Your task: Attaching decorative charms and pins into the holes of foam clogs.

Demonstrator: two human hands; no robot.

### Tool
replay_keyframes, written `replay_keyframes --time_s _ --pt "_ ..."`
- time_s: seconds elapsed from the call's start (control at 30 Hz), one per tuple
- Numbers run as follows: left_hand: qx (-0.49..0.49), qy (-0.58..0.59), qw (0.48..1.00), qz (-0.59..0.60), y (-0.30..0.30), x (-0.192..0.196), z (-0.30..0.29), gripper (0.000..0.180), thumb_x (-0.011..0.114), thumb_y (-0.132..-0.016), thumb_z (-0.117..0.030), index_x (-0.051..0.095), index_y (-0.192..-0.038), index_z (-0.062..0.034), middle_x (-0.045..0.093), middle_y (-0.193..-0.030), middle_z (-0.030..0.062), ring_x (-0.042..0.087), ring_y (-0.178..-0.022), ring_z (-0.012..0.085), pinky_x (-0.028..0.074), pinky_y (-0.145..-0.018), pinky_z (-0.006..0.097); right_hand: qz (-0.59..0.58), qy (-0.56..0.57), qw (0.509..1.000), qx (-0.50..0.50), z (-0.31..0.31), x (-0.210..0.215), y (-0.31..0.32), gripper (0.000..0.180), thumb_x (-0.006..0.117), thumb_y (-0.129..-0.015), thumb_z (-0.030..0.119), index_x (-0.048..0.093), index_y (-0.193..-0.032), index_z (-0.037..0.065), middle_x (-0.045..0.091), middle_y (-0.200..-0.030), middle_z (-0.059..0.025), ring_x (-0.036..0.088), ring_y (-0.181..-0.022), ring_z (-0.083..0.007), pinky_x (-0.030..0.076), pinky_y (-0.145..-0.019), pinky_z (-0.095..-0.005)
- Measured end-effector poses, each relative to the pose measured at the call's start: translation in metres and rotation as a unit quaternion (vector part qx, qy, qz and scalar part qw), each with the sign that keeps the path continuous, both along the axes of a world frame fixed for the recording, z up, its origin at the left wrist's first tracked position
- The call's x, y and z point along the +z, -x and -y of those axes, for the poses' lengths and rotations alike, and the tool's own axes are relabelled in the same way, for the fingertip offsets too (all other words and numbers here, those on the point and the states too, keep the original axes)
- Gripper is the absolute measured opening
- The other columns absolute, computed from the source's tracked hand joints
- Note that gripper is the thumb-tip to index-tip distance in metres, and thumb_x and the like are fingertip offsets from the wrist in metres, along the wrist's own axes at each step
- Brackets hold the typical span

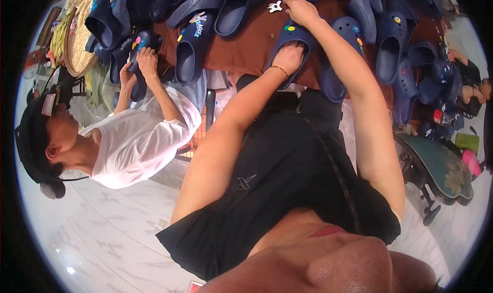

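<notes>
Across the brown-clothed worktop (226,52), navy clogs (192,36). At one o'clock, around left grip (290,58), a charm-trimmed clog (300,35); cannot tell whether clasping. Near its eleven o'clock, beside curled right grip (303,10), a white charm (275,6); pinch unclear. Could skid away if nudged.

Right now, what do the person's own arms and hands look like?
Short black sleeves leave both arms bare below. A thin gold-coloured bracelet goes round the left wrist; none shows on the right. The left hand and right hand show no gloves.
</notes>
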State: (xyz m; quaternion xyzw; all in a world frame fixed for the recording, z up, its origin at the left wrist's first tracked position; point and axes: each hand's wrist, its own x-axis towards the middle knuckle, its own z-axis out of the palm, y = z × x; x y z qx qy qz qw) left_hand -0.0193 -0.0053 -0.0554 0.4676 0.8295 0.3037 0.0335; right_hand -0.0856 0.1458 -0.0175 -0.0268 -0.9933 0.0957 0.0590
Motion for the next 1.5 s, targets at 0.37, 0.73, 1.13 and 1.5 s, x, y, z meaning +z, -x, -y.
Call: replay_keyframes --time_s 0.37,0.73,1.13,1.5 --pt "-0.004 -0.008 0.998 0.054 -0.003 0.009 0.000 0.018 0.043 -0.079 -0.016 0.054 -0.081 -0.0022 0.058 -0.077 0.0206 0.057 -0.073 0.0356 0.046 -0.068 0.044 0.036 -0.051 0.996 -0.071 0.020 -0.028 0.033 0.024 0.050 -0.079 0.018 0.055 -0.100 0.008 0.056 -0.100 -0.0157 0.057 -0.091 -0.0326 0.047 -0.075 -0.0418" --pt "-0.001 0.003 1.000 0.025 -0.002 -0.002 0.002 0.022 0.043 -0.080 -0.017 0.053 -0.090 -0.0016 0.057 -0.081 0.0223 0.057 -0.076 0.0363 0.045 -0.070 0.044 -0.006 0.052 0.999 -0.013 -0.046 0.027 -0.030 0.016 0.052 -0.078 0.018 0.062 -0.088 0.010 0.061 -0.086 -0.0116 0.058 -0.083 -0.0295 0.046 -0.073 -0.0388" --pt "0.000 -0.005 0.999 0.036 -0.004 0.006 -0.001 0.019 0.045 -0.079 -0.017 0.054 -0.086 -0.0019 0.056 -0.084 0.0215 0.056 -0.078 0.0368 0.045 -0.071 0.044 0.031 0.031 0.999 0.010 -0.037 0.029 -0.044 0.015 0.056 -0.074 0.015 0.066 -0.084 0.010 0.062 -0.087 -0.0114 0.059 -0.084 -0.0279 0.046 -0.075 -0.0382" --pt "-0.010 -0.004 1.000 0.028 -0.002 0.009 -0.004 0.019 0.045 -0.079 -0.018 0.054 -0.088 -0.0031 0.057 -0.082 0.0202 0.056 -0.078 0.0359 0.044 -0.072 0.044 0.147 0.143 0.979 -0.008 -0.067 0.033 -0.011 0.017 0.063 -0.068 0.009 0.066 -0.084 0.004 0.063 -0.070 -0.0114 0.060 -0.055 -0.0183 0.049 -0.055 -0.0306"
